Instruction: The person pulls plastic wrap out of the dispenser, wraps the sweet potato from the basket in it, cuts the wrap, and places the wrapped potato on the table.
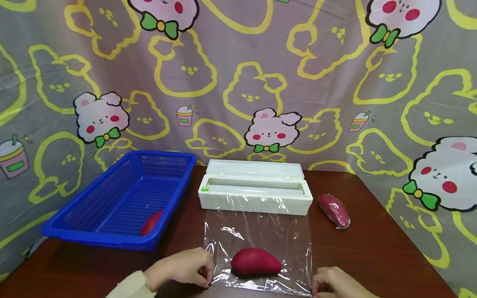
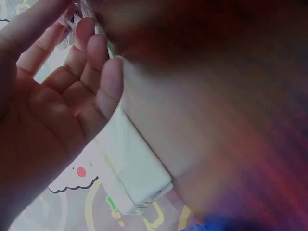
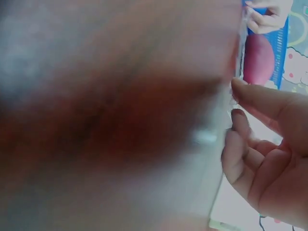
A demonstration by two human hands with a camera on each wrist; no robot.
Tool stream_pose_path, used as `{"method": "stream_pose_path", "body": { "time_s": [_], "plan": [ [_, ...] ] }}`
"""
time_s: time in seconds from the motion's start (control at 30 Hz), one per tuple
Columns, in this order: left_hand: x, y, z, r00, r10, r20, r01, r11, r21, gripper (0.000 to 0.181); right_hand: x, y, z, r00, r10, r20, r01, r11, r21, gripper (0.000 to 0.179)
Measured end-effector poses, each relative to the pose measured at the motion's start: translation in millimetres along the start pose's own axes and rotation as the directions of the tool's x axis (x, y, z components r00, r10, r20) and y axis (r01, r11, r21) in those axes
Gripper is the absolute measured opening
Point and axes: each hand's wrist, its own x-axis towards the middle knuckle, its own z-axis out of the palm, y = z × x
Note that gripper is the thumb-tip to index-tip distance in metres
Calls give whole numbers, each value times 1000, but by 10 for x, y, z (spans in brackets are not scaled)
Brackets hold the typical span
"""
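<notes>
A sheet of clear cling film (image 1: 257, 229) runs from a white film dispenser (image 1: 255, 205) toward the front of the table. On it lies a red-skinned sweet potato (image 1: 255, 261), unwrapped, near the front edge of the film. My left hand (image 1: 191, 268) pinches the film's front left corner between thumb and fingers. At the front right corner, my right hand (image 1: 338, 282) pinches the film too. Thumb and index finger of the right hand (image 3: 269, 149) meet at the film edge in the right wrist view. The left hand (image 2: 62, 91) partly hides its pinch in the left wrist view.
To the left stands a blue plastic basket (image 1: 169, 209) with a sweet potato (image 1: 151, 223) in its near right corner. A film-wrapped sweet potato (image 1: 334, 211) lies right of the dispenser, whose lid (image 1: 255, 169) is raised. A patterned curtain (image 1: 238, 82) hangs behind the table.
</notes>
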Motion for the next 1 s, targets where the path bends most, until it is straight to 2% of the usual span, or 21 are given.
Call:
{"method": "stream_pose_path", "body": {
  "time_s": [0.1,0.17,0.23,0.3,0.33,0.4,0.5,0.53,0.63,0.77,0.87,1.0],
  "plan": [
    [-10,-25,17,999,30,-25,-31,999,-38,9,-4,-32,-39,999,-23,-45,22,999,-28,5],
    [-10,-39,21,998,45,-43,-48,997,-63,9,-1,-36,-50,988,-121,-100,114,991,-75,5],
    [-7,-46,17,996,53,-65,-58,995,-80,9,9,-27,-53,954,-255,-155,236,963,-133,11],
    [0,-45,6,995,59,-84,-68,992,-104,10,25,-4,-50,903,-383,-196,349,918,-189,18],
    [4,-41,0,994,62,-95,-72,991,-109,10,35,11,-47,877,-433,-209,393,896,-207,20],
    [9,-33,-8,992,61,-113,-74,991,-111,10,51,37,-46,853,-475,-216,443,878,-180,23],
    [10,-15,-14,990,43,-134,-58,992,-111,12,55,63,-53,853,-478,-209,466,879,-103,23],
    [7,-11,-14,990,36,-138,-51,992,-114,12,57,69,-56,860,-467,-204,464,883,-63,22],
    [-4,-7,-10,990,20,-141,-41,988,-152,12,49,69,-82,900,-395,-185,415,906,82,17],
    [-12,-25,7,990,1,-142,-35,969,-244,10,43,86,-117,925,-343,-163,375,896,240,15],
    [-9,-51,16,988,-41,-151,-13,942,-336,10,46,123,-122,916,-368,-160,399,879,262,19],
    [-3,-99,16,974,-125,-188,35,906,-422,10,60,161,-122,902,-393,-178,427,873,235,23]
  ]
}}
